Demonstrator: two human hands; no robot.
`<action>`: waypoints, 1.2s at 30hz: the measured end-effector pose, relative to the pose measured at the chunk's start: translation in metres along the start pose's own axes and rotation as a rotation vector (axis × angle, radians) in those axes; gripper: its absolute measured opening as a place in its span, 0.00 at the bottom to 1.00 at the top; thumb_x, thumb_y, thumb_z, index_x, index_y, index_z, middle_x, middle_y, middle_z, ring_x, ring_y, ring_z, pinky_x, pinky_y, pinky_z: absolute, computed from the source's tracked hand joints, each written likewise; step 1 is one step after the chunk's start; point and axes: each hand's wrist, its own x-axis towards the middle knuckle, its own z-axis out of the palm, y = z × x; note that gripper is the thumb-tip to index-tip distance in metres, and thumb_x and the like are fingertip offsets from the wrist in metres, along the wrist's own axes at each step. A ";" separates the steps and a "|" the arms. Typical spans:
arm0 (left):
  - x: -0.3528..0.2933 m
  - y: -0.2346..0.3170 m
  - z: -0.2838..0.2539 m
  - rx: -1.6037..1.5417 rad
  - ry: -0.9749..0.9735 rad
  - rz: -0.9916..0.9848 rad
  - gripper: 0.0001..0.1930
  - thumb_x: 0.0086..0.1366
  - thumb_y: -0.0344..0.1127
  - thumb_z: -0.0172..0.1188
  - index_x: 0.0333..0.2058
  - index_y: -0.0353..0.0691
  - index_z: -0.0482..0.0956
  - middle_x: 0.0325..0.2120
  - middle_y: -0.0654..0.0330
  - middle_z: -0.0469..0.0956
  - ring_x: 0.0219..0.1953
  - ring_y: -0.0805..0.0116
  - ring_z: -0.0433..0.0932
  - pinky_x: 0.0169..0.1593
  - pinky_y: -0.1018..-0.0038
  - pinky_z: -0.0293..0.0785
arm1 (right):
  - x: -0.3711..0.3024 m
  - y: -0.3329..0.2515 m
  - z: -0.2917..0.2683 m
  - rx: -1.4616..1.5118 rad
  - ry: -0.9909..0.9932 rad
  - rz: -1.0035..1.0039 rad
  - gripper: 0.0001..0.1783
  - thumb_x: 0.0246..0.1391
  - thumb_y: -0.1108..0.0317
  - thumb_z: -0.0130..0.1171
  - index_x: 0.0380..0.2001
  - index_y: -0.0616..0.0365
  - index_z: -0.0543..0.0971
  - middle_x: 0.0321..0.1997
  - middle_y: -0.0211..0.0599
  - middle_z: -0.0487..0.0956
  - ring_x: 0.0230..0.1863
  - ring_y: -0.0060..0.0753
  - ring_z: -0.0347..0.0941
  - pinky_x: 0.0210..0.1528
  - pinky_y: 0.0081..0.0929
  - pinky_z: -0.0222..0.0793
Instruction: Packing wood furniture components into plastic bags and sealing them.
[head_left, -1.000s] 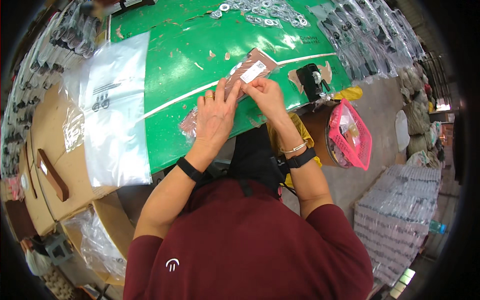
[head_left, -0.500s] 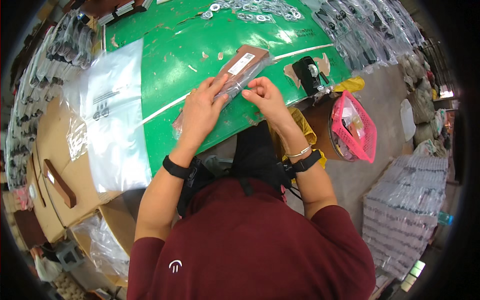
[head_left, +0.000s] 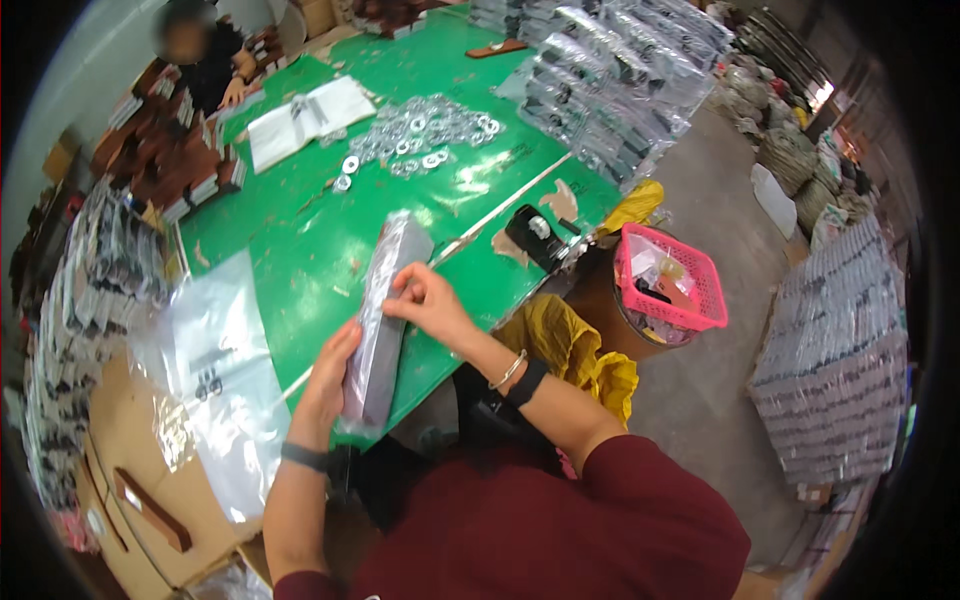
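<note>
A long bar in a clear plastic bag lies at the near edge of the green table. Glare on the film hides much of its surface, and no label shows. My left hand grips its near left side, thumb along the film. Fingertips pinched together, my right hand holds the bag's film at the bar's right side, around mid-length. To the left of the bar is a stack of flat clear bags. A black tape dispenser sits to the right of my right hand.
Small bagged rings spread over the green table. Bagged pieces are piled at the far right. A pink basket stands off the right edge, near yellow plastic. A co-worker is at the far left beside brown pieces.
The bagged bar has been turned over, so its label is out of sight, and it points more directly away from me. My right hand now pinches the film. The view has shifted toward the table's far side.
</note>
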 end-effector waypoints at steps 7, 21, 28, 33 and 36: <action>-0.020 0.023 0.000 0.874 0.293 0.183 0.34 0.67 0.45 0.61 0.66 0.35 0.63 0.54 0.51 0.75 0.53 0.55 0.75 0.57 0.65 0.69 | 0.001 -0.004 0.024 -0.348 -0.089 -0.097 0.15 0.51 0.66 0.68 0.42 0.57 0.79 0.26 0.26 0.80 0.29 0.17 0.74 0.33 0.21 0.70; -0.054 -0.013 -0.001 1.292 0.486 0.339 0.52 0.50 0.33 0.69 0.72 0.39 0.50 0.55 0.43 0.71 0.53 0.49 0.74 0.54 0.61 0.72 | -0.023 -0.014 -0.032 -0.376 -0.147 -0.174 0.16 0.55 0.71 0.64 0.47 0.60 0.80 0.38 0.33 0.81 0.39 0.21 0.77 0.43 0.23 0.74; -0.063 0.001 0.043 -0.082 0.028 0.195 0.44 0.61 0.30 0.62 0.72 0.35 0.48 0.65 0.53 0.64 0.63 0.67 0.68 0.63 0.72 0.64 | -0.083 -0.022 -0.021 0.170 -0.359 0.192 0.41 0.59 0.68 0.63 0.70 0.55 0.54 0.61 0.50 0.71 0.56 0.34 0.71 0.55 0.30 0.70; -0.036 0.007 0.095 -0.055 -0.065 0.363 0.43 0.67 0.34 0.59 0.73 0.37 0.42 0.70 0.52 0.55 0.70 0.63 0.57 0.70 0.69 0.54 | -0.102 -0.039 0.004 0.316 -0.188 -0.057 0.53 0.56 0.73 0.64 0.75 0.58 0.40 0.72 0.46 0.58 0.70 0.35 0.57 0.68 0.33 0.58; -0.015 0.024 0.116 0.251 -0.087 0.512 0.41 0.68 0.33 0.56 0.73 0.37 0.41 0.72 0.49 0.50 0.72 0.58 0.53 0.72 0.66 0.48 | -0.086 -0.073 -0.027 0.356 -0.096 -0.172 0.52 0.54 0.75 0.65 0.74 0.62 0.43 0.74 0.43 0.56 0.72 0.34 0.54 0.71 0.32 0.53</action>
